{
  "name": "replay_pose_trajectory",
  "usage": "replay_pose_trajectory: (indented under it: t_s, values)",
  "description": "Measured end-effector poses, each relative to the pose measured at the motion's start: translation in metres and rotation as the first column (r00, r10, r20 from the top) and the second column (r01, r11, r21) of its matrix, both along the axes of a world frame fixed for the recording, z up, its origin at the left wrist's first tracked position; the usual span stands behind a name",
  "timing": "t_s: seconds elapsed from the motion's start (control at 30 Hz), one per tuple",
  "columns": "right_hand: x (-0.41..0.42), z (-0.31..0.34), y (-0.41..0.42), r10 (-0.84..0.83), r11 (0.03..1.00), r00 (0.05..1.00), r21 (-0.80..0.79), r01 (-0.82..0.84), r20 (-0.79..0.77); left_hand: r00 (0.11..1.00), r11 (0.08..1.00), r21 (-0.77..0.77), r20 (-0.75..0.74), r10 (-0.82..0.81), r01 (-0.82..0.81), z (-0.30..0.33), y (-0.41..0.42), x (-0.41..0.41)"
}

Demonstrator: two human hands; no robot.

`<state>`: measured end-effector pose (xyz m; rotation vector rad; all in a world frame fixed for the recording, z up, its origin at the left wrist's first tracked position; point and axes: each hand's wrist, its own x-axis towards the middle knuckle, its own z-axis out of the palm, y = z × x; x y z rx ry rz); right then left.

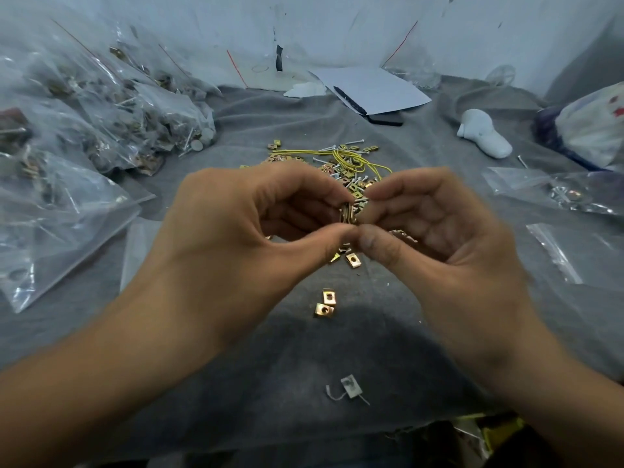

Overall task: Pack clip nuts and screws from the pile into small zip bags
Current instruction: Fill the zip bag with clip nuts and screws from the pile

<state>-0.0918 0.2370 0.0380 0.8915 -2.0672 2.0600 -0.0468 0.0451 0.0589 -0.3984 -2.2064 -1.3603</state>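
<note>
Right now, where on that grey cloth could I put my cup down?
The grey cloth lies bare nearest the person, below the two loose clip nuts. Another bare strip runs between the pile and the white paper. Filled bags crowd the left, and empty zip bags the right.

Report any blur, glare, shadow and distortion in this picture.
Head view: right hand motion-blurred, left hand sharper; white glare on the clear plastic zip bags at left; a soft dark shadow on the grey cloth below the hands; wide-angle bending curves the edges.
</note>
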Motion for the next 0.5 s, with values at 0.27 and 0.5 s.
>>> replay_pose_trajectory:
  t_s: [0.27,0.5]
  values:
    - [0.0,0.005,-0.004,0.342,0.936,0.796,-0.255,-0.242,0.5,0.996,0.954,-0.3,-0.091,0.001,-0.028,0.011,-0.002,0.007]
    - [0.0,0.005,-0.003,0.492,0.869,0.686,-0.341,-0.358,0.535,0.995,0.923,-0.381,-0.09,0.032,-0.064,0.016,-0.002,0.012]
